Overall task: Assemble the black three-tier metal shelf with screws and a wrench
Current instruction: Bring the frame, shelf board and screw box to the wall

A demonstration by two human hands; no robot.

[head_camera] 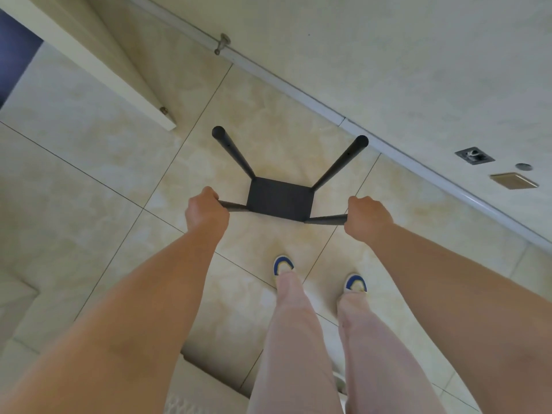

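Observation:
I look straight down on the black metal shelf (280,198), which stands on the tiled floor in front of my feet. A black panel sits low between its posts, and the two far posts (231,150) (343,165) rise toward the camera with bare round tops. My left hand (206,212) grips the top of the near left post. My right hand (369,218) grips the top of the near right post. Both fists hide the post tops. No screws or wrench are in view.
A white door (98,61) stands open at the upper left, close to the shelf. A wall with a pale skirting board (388,144) runs diagonally behind the shelf, with a doorstop (222,43) on it. My shoes (283,264) stand just behind the shelf.

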